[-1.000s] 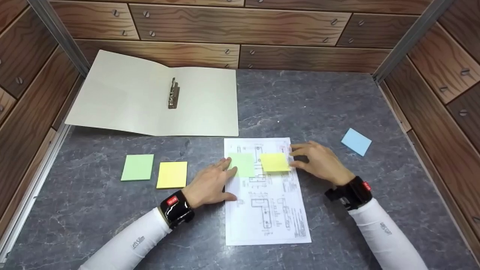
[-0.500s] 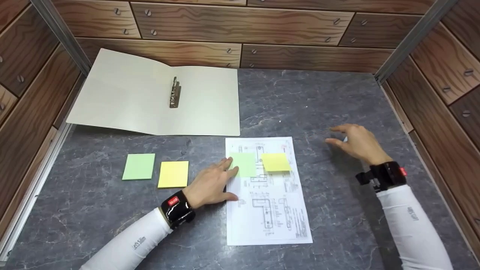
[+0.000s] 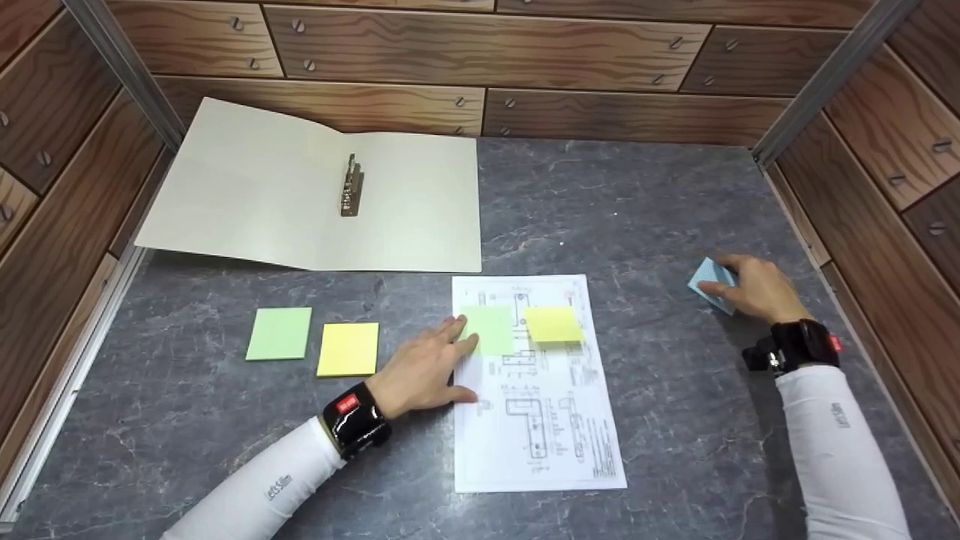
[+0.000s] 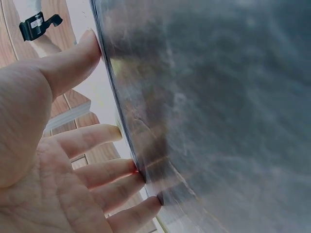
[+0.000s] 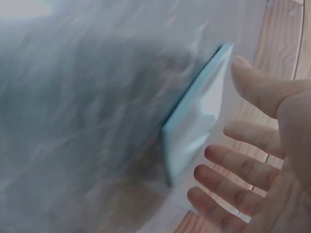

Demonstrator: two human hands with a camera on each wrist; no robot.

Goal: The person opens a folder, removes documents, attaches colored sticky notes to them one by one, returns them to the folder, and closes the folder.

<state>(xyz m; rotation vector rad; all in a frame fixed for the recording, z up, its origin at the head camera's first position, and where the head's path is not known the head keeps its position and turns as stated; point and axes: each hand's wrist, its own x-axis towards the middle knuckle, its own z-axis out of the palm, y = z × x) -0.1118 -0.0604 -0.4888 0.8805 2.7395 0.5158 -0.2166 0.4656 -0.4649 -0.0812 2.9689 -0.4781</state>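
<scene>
A printed sheet with technical drawings lies on the table in the head view. My left hand rests on its left edge, fingers extended, fingertips beside the green sticky note on the sheet. To the right of that note, a yellow sticky note is on the same sheet. My right hand is over the blue sticky note pad, partly covering it. In the right wrist view, the fingers are spread loosely along the pad's side, and thumb and fingers are not closed round it.
An open cream folder with a metal clip lies at the back left. Left of my left hand are a green sticky note pad and a yellow sticky note pad. Wood-patterned walls bound the table.
My right hand has left the yellow note at the sheet's right edge and moved right to the blue pad. My left hand has stayed on the sheet.
</scene>
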